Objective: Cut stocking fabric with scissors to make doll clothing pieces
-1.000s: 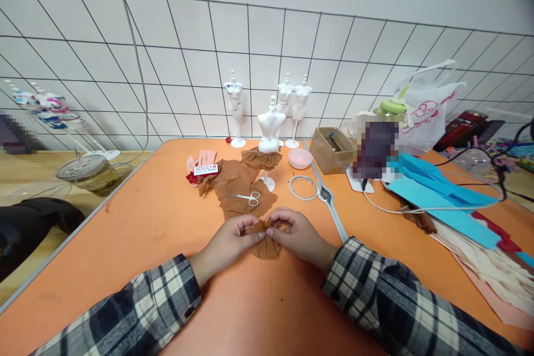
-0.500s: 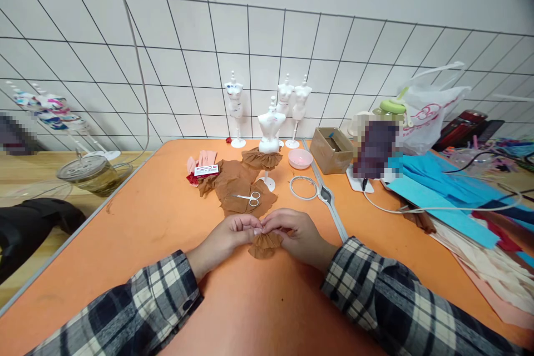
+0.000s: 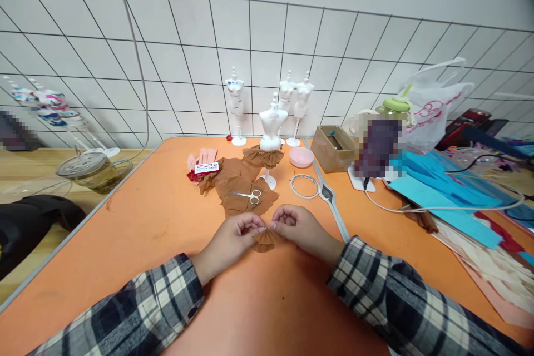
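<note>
Between my two hands is a small gathered piece of brown fabric (image 3: pixel 265 242), fanned out in pleats below the fingertips. My left hand (image 3: pixel 236 236) pinches its upper left edge between thumb and fingers. On the other side my right hand (image 3: pixel 302 228) pinches the upper right edge. Whether a needle or thread is in the fingers is too small to tell. Just beyond the hands, small scissors (image 3: pixel 253 197) lie on a larger brown cloth (image 3: pixel 233 178). Behind them a white mini dress form (image 3: pixel 273 122) wears a ruffled brown skirt (image 3: pixel 263 156).
Right of the dress form are a pink bowl (image 3: pixel 301 157), an embroidery hoop (image 3: pixel 305 186) and a cardboard box (image 3: pixel 332 149). A small labelled box (image 3: pixel 207 168) lies at left. Blue fabric (image 3: pixel 453 181) and a cable cover the right side. More dress forms (image 3: pixel 236 105) stand along the wall.
My right hand's fingers have lifted and opened slightly away from the left hand, with the thumb staying near the fabric. The camera view has shifted a little.
</note>
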A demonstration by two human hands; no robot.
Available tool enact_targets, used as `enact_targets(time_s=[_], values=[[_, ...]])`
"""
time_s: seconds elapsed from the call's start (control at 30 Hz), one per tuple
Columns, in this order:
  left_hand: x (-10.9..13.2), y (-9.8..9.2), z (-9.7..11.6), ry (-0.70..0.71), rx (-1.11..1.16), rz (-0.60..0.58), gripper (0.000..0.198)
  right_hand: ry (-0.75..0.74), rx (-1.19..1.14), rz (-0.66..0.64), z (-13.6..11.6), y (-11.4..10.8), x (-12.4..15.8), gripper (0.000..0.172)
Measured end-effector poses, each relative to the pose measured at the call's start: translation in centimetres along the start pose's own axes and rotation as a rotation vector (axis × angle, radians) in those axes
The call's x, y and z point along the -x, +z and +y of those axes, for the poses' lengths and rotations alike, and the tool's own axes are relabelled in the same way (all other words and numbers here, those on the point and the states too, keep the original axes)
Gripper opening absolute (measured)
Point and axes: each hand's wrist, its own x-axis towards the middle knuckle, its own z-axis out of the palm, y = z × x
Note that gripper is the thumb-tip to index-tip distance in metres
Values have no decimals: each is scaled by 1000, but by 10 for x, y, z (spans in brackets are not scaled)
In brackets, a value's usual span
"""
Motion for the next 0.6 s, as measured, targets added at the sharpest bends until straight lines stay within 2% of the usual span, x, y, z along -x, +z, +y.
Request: enact_targets(time_s=[0.1, 0.23, 0.37, 0.6], values=[[1, 0, -1, 20, -51, 6, 25, 93, 24, -89, -1, -2, 1, 32], [2, 0, 0, 41, -71, -7, 23, 174, -75, -172, 8, -2, 0, 35], [2, -1, 2, 19, -44, -22, 30, 148, -168, -136, 12, 0, 0, 32], [2, -2, -2, -36, 56, -109, 38, -7, 5, -30, 6, 5, 1, 16]])
